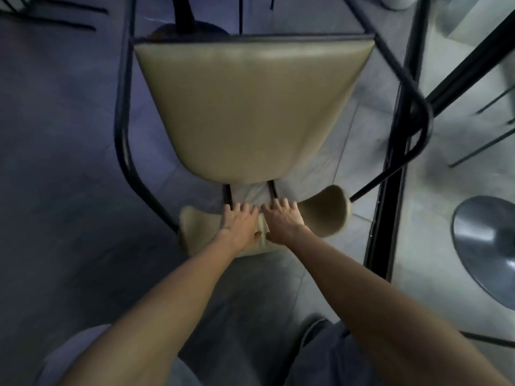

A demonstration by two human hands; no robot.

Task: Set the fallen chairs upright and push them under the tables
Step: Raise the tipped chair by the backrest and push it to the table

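- Gripping the chair back point(324, 215) with left hand point(239, 222) and right hand point(282, 222), fingers point(245, 208) curled over its top edge, side by side at the middle for a straight push.
- Upright on the floor point(69, 135), seat point(250, 107) pointing ahead.
- Beyond, a dark table foot point(195, 27), probably the goal.

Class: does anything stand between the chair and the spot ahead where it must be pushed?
The left hand and right hand grip the chair by its backrest. Just beyond the seat's front edge, left of centre, a dark post on a round base stands on the floor and may block it.
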